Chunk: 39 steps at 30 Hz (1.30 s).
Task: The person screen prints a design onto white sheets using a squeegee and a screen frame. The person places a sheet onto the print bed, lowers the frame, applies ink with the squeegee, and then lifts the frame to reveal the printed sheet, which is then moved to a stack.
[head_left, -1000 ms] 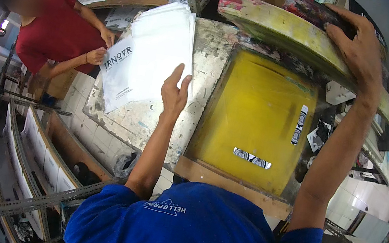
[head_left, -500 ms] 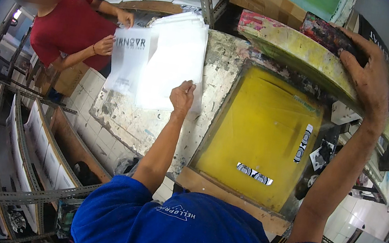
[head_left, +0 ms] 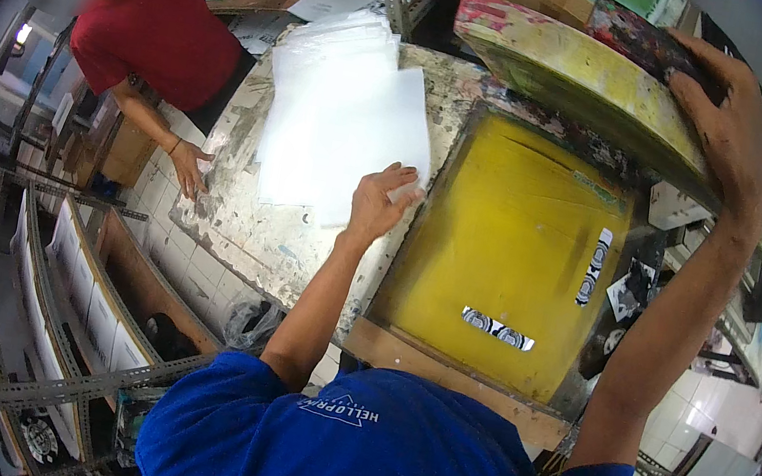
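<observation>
Noted at far left a co-worker in red, one arm up toward the shelf, lower hand hanging, fingers spread, just beside the tabletop. Next, on the tabletop, found the stack of white paper, edges loosely fanned, long axis roughly near-to-far. Saw the top sheet skewed rightward across it, near right corner at the left hand. Read that hand as pinching the corner, thumb against fingers, with some blur there. Placed the sheet's body left of and beyond the hand. Marked the yellow board just right of the hand, long axis also near-to-far, far end leaning right. Judged the left hand much nearer to sheet and board alike. Finally, at far right, saw the right hand gripping a dark block at the raised frame, well apart from the sheet.
</observation>
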Each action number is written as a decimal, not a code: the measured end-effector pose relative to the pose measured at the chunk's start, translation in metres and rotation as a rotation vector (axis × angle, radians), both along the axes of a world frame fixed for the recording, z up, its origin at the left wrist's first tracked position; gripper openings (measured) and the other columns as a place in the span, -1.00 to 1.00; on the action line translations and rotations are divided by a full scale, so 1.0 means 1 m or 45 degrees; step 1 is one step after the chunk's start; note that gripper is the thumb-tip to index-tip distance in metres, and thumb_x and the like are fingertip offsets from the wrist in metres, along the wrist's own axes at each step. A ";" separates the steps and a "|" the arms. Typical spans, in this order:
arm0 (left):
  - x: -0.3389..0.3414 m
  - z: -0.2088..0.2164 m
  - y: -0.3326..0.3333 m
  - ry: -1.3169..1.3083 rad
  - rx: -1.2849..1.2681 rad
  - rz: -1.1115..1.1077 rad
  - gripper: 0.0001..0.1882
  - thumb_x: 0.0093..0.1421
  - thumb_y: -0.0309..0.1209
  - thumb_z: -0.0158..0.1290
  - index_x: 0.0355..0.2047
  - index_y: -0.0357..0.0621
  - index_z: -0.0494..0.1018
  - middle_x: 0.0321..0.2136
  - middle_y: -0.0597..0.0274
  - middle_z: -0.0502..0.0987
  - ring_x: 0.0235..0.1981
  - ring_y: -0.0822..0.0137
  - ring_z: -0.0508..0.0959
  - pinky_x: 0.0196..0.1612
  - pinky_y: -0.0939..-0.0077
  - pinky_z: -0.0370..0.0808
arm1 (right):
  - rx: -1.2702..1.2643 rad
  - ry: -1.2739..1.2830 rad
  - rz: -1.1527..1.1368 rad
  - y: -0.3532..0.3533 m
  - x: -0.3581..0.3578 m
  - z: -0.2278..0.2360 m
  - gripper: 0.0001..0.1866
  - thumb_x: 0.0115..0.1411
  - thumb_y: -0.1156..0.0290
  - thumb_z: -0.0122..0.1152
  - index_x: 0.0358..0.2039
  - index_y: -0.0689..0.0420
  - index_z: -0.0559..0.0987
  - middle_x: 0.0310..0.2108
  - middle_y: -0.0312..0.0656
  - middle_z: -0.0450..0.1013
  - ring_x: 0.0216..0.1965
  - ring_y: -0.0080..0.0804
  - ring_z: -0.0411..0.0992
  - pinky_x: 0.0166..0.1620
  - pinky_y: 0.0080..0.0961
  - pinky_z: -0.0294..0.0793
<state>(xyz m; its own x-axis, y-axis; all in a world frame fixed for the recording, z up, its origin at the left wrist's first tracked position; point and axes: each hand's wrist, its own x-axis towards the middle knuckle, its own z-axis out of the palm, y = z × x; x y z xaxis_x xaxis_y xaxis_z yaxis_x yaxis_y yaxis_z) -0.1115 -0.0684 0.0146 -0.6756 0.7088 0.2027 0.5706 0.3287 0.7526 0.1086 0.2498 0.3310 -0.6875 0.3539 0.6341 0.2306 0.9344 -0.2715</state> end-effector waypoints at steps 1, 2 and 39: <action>0.010 -0.003 -0.004 0.113 -0.130 0.026 -0.63 0.27 -0.21 0.18 0.01 -0.10 0.62 0.07 0.01 0.57 0.22 -0.06 0.44 0.27 0.07 0.33 | -0.025 -0.047 -0.019 -0.003 0.001 0.001 -0.58 0.19 0.22 0.29 0.07 -0.01 0.66 -0.17 -0.03 0.60 -0.13 -0.18 0.57 0.04 -0.29 0.47; 0.020 -0.009 -0.007 0.225 -0.256 0.047 -0.58 0.28 -0.16 0.16 0.07 -0.07 0.59 0.17 0.01 0.50 0.31 -0.11 0.32 0.33 -0.05 0.23 | -0.048 -0.096 -0.041 -0.009 0.002 0.005 -0.58 0.21 0.26 0.25 0.09 0.03 0.64 -0.10 -0.02 0.58 -0.07 -0.23 0.54 0.11 -0.34 0.42; 0.169 -0.078 0.120 0.392 -0.162 -1.139 -0.28 0.26 0.00 0.11 0.37 0.04 0.28 0.44 0.17 0.16 0.49 -0.01 -0.02 0.50 -0.11 -0.20 | -0.179 -0.117 0.046 -0.048 -0.001 0.020 -0.61 0.09 0.26 0.24 -0.19 0.28 0.72 -0.37 -0.04 0.67 -0.47 -0.35 0.55 -0.30 -0.43 0.56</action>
<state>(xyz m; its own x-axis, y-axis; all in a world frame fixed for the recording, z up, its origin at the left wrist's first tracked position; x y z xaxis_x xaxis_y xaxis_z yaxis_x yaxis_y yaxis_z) 0.0573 0.0513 -0.0629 0.1975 0.9660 0.1669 0.8171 -0.2563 0.5164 0.1072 0.2022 0.3512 -0.7540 0.4087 0.5142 0.2271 0.8968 -0.3796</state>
